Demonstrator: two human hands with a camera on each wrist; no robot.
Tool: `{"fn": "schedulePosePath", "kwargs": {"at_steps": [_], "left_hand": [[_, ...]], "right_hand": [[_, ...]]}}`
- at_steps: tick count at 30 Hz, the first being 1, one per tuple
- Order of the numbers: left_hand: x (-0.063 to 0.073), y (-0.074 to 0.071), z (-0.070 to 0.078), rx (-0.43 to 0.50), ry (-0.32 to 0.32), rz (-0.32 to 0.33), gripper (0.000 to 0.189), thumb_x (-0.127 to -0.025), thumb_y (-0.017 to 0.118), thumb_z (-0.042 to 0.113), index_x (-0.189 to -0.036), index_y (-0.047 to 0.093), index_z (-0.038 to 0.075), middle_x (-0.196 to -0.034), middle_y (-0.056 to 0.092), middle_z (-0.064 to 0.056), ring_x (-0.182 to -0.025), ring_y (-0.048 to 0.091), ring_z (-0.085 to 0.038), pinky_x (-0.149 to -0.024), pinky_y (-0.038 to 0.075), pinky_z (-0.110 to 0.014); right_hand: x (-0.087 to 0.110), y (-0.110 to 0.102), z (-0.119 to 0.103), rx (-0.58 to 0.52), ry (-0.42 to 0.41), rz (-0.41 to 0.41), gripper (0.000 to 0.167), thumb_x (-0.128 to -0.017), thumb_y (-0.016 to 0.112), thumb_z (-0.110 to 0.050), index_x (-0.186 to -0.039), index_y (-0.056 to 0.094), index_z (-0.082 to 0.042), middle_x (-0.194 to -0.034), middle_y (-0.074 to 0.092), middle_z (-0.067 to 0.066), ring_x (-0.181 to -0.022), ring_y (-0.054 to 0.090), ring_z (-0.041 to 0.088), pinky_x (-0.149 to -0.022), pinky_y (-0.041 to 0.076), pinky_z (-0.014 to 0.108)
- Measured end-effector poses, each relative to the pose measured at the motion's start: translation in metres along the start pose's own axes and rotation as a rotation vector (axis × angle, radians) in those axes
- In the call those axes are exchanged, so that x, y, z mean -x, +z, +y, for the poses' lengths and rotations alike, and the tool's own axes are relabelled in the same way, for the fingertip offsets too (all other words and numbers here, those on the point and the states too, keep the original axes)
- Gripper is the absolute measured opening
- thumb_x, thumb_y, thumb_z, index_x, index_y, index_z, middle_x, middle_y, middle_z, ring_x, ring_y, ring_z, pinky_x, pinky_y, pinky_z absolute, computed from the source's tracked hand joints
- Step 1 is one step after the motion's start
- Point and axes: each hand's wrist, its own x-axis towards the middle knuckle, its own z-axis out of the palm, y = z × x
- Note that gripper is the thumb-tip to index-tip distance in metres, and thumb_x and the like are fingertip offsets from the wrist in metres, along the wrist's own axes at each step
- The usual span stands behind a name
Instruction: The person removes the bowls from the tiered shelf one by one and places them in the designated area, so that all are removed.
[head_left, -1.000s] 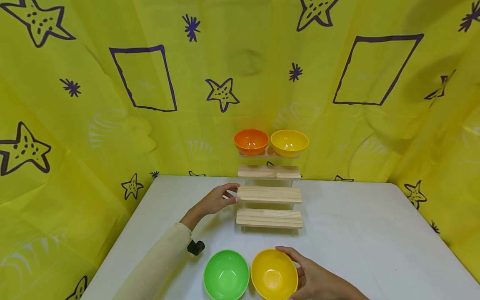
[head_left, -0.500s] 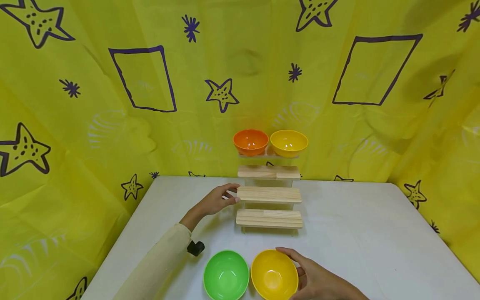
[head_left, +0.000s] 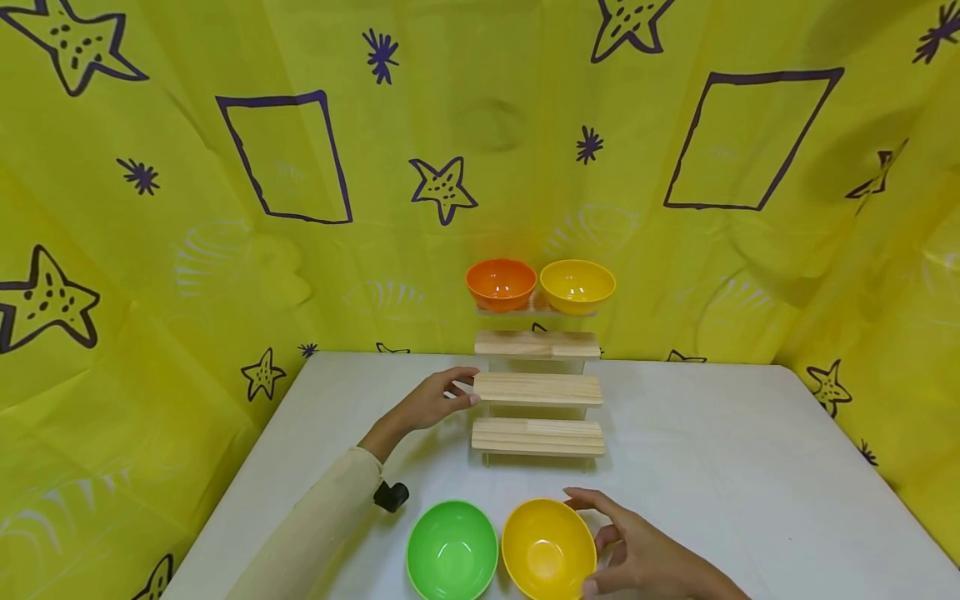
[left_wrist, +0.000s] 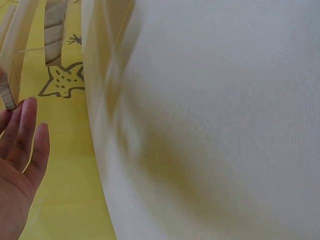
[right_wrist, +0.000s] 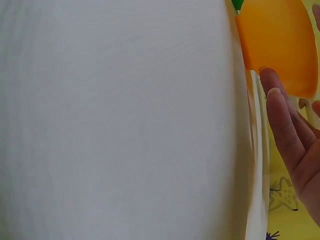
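A stepped wooden stand point(head_left: 537, 389) rises at the middle of the table in the head view. At its left side, my left hand point(head_left: 426, 403) holds the end of a plank point(left_wrist: 11, 90) between thumb and finger. Nearer to me, a yellow-orange bowl point(head_left: 547, 554) sits upright beside a green bowl point(head_left: 452, 552). My right hand point(head_left: 637, 546) is just right of the yellow-orange bowl, fingers spread, with the thumb low by its side and the index finger off the rim. In the right wrist view, fingers point(right_wrist: 282, 120) point at the bowl's side.
On the stand's top step an orange bowl point(head_left: 501, 286) and a yellow bowl point(head_left: 577, 289) sit side by side. The lower steps are bare planks. A white table point(head_left: 697, 475) bears everything, with a yellow patterned curtain point(head_left: 495, 100) behind and at both sides.
My right hand has loosened from the yellow-orange bowl and shifted slightly right, its index finger coming away from the rim. The left hand, bowls and stand keep their places.
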Motion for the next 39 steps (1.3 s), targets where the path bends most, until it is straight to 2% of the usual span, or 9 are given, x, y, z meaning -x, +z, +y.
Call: {"fn": "schedulePosePath", "kwargs": {"at_steps": [4,6,11,13,18,26,34,39], "left_hand": [[0.000,0.000,-0.001,0.003,0.001,-0.002,0.054,-0.100,0.065,0.028,-0.148,0.048,0.010,-0.134,0.060,-0.015,-0.113,0.065,-0.028,-0.088,0.055,-0.038],[-0.001,0.000,-0.001,0.001,0.000,-0.001,0.055,-0.100,0.065,0.027,-0.149,0.048,0.010,-0.134,0.060,-0.015,-0.113,0.065,-0.028,-0.088,0.055,-0.038],[-0.001,0.000,0.000,-0.001,0.002,0.002,0.055,-0.099,0.065,0.027,-0.149,0.048,0.009,-0.133,0.060,-0.015,-0.113,0.065,-0.028,-0.088,0.055,-0.038],[-0.001,0.000,0.000,0.001,0.001,0.003,0.055,-0.099,0.066,0.027,-0.148,0.048,0.009,-0.133,0.060,-0.015,-0.113,0.065,-0.028,-0.088,0.055,-0.037],[-0.001,0.000,-0.001,0.005,-0.004,0.003,0.055,-0.099,0.066,0.027,-0.148,0.048,0.009,-0.133,0.060,-0.015,-0.113,0.065,-0.028,-0.087,0.055,-0.037],[0.000,0.000,0.000,-0.001,-0.002,0.003,0.055,-0.100,0.065,0.028,-0.149,0.048,0.010,-0.133,0.060,-0.014,-0.113,0.065,-0.028,-0.087,0.055,-0.037],[-0.001,0.001,-0.001,-0.002,-0.005,0.003,0.056,-0.100,0.065,0.029,-0.149,0.047,0.010,-0.134,0.060,-0.014,-0.113,0.065,-0.028,-0.088,0.055,-0.039],[-0.001,0.002,-0.001,0.004,-0.018,0.003,0.056,-0.100,0.065,0.029,-0.149,0.047,0.011,-0.134,0.060,-0.014,-0.114,0.064,-0.028,-0.087,0.055,-0.039]], "right_hand": [[-0.002,-0.008,0.002,0.104,-0.139,0.051,0.080,-0.089,0.076,-0.009,-0.154,0.029,-0.004,-0.146,0.036,0.033,-0.080,0.067,0.013,-0.068,0.059,0.031],[-0.002,-0.013,0.000,0.133,-0.173,0.080,0.076,-0.090,0.074,-0.008,-0.153,0.031,-0.006,-0.145,0.041,0.028,-0.079,0.069,0.014,-0.064,0.059,0.031],[-0.002,-0.027,-0.012,0.167,-0.189,0.180,0.068,-0.092,0.072,-0.007,-0.151,0.037,-0.009,-0.141,0.050,-0.008,-0.077,0.069,0.016,-0.062,0.058,0.031],[-0.002,-0.033,-0.018,0.186,-0.201,0.220,0.067,-0.092,0.072,-0.006,-0.150,0.038,-0.007,-0.140,0.051,-0.006,-0.075,0.069,0.016,-0.062,0.058,0.031],[-0.006,-0.049,-0.032,0.231,-0.233,0.306,0.065,-0.091,0.072,-0.004,-0.148,0.040,-0.006,-0.138,0.050,0.021,-0.073,0.069,0.019,-0.062,0.057,0.030],[-0.015,-0.075,-0.053,0.293,-0.283,0.391,0.065,-0.091,0.071,0.000,-0.148,0.041,-0.010,-0.134,0.053,-0.013,-0.075,0.069,0.019,-0.060,0.056,0.030],[-0.029,-0.098,-0.073,0.362,-0.303,0.468,0.061,-0.092,0.070,0.000,-0.146,0.042,-0.006,-0.130,0.054,-0.015,-0.074,0.069,0.015,-0.060,0.056,0.028],[-0.038,-0.112,-0.088,0.377,-0.253,0.515,0.060,-0.094,0.070,-0.007,-0.147,0.041,-0.006,-0.134,0.052,0.007,-0.076,0.070,0.013,-0.064,0.055,0.027]]}}
